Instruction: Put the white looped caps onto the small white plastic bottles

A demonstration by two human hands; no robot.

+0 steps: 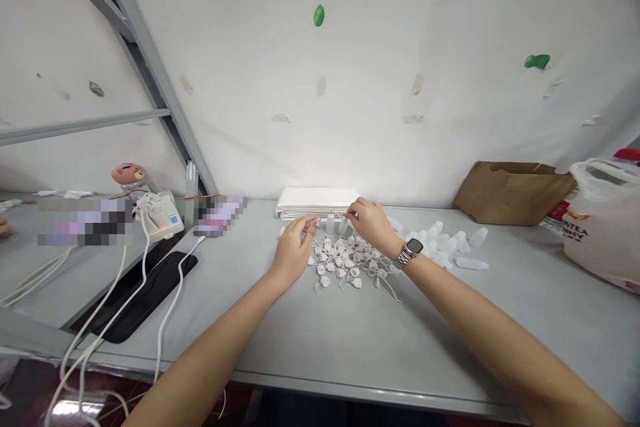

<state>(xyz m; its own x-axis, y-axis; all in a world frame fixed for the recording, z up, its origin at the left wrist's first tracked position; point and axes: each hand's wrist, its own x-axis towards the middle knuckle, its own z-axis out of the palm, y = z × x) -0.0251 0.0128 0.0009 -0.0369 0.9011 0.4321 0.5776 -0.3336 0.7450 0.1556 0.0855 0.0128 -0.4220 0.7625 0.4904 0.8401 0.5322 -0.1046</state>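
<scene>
Both my hands reach over a heap of small white plastic caps with thin straps (345,263) on the grey table (350,333). My left hand (294,248) is closed in a pinch, its fingertips on something small that I cannot make out. My right hand (369,225), with a metal watch (408,253) on the wrist, pinches a thin white piece near the far edge of the heap. Small white bottles (450,243) lie on their sides to the right of the caps. A flat white stack (316,203) sits just behind my hands against the wall.
A brown paper bag (510,192) and a white plastic bag (603,220) stand at the right. At the left lie a black phone (145,293), white cables (105,327), a white charger (163,217) and a pink figurine (127,175). A grey metal frame (150,60) leans along the wall.
</scene>
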